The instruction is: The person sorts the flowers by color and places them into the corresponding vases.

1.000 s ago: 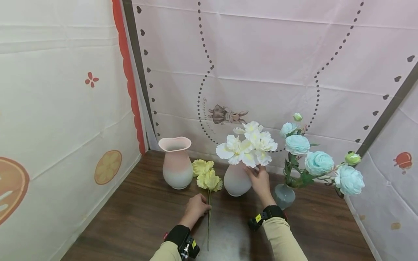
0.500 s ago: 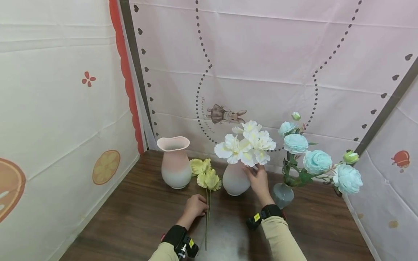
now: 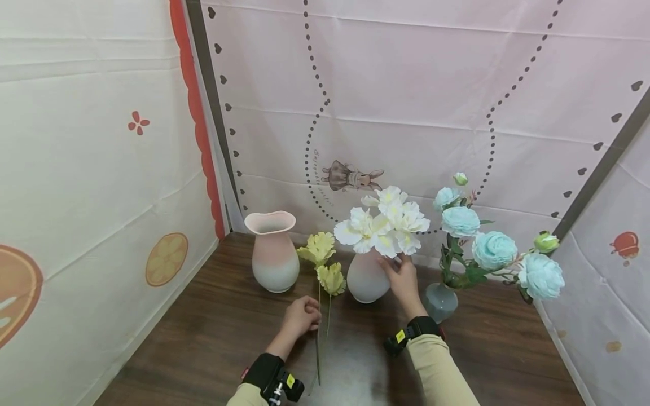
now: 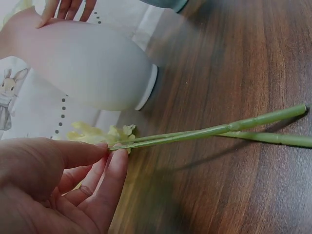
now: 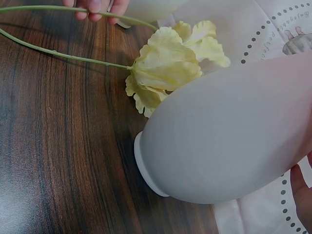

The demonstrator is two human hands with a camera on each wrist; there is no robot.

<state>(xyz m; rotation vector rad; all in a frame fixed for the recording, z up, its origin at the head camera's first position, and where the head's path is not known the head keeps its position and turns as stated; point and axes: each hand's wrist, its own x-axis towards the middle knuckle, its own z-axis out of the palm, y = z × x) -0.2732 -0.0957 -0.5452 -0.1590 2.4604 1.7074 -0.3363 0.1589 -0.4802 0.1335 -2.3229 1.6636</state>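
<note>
My left hand [image 3: 299, 317] pinches the green stem [image 4: 195, 134] of a yellow artificial flower [image 3: 317, 248] between thumb and fingertips; its stem slants upward off the table. A second yellow flower [image 3: 332, 278] lies close beside it, its stem [image 4: 273, 137] crossing under the held one in the left wrist view. My right hand [image 3: 404, 283] holds the neck of a pink-and-grey vase [image 3: 367, 283], just below the white flowers [image 3: 384, 226] standing in it. In the right wrist view only a bit of that hand shows, at the right edge against the vase.
A matching pink-topped vase [image 3: 275, 265] with a wavy rim stands at the left. At the right, a small grey-blue vase [image 3: 440, 303] holds blue flowers [image 3: 494, 250] that spread rightward. Printed cloth [image 3: 416, 84] hangs behind the dark wooden table [image 3: 203, 344] and on both sides.
My left hand has lifted one yellow flower, which has come apart from the other; its bloom now stands higher and to the left. The right hand stays at the vase neck.
</note>
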